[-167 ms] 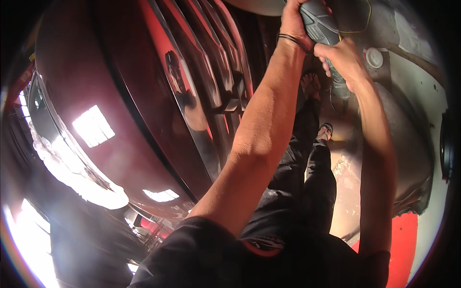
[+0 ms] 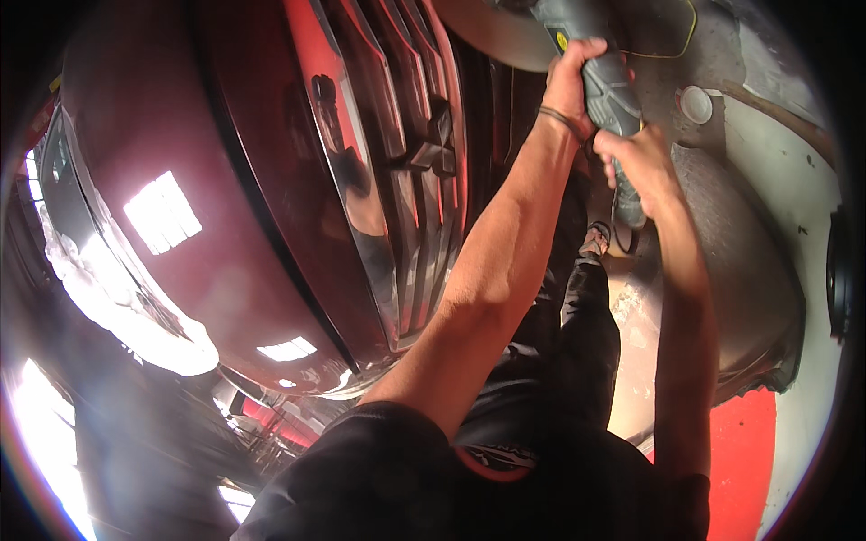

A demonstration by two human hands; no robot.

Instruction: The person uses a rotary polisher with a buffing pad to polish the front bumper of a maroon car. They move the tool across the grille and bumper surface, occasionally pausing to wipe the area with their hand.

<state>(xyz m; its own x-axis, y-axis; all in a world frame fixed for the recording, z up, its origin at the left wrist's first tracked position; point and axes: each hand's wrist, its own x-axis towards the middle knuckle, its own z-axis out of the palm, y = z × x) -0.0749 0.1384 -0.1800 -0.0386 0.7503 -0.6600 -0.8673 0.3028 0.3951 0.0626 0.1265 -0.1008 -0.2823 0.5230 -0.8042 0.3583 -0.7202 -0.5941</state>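
Note:
With both hands I hold a long dark grey power polisher [image 2: 613, 101], slanting from the top edge down to the right. My left hand [image 2: 570, 86] is closed round its upper body, with a dark band at the wrist. Lower down, my right hand [image 2: 642, 164] wraps the rear handle. The polisher's working end is cut off or hidden at the top edge, so I cannot see what it touches. Left of my arms stands a glossy dark maroon car, its hood [image 2: 262, 270] nearest, with a chrome-barred front grille [image 2: 410, 180].
A large grey-brown body panel [image 2: 735, 261] lies at the right, beside a red patch [image 2: 744, 451]. A small white round lid or cup [image 2: 695, 105] sits on the floor beyond it. A thin yellow cord [image 2: 693, 32] loops near the top. My sandalled foot [image 2: 595, 239] shows below.
The polisher and both hands sit lower in the picture, showing more of its body and a yellow label. My view has shifted slightly against the car. Both grips stay the same.

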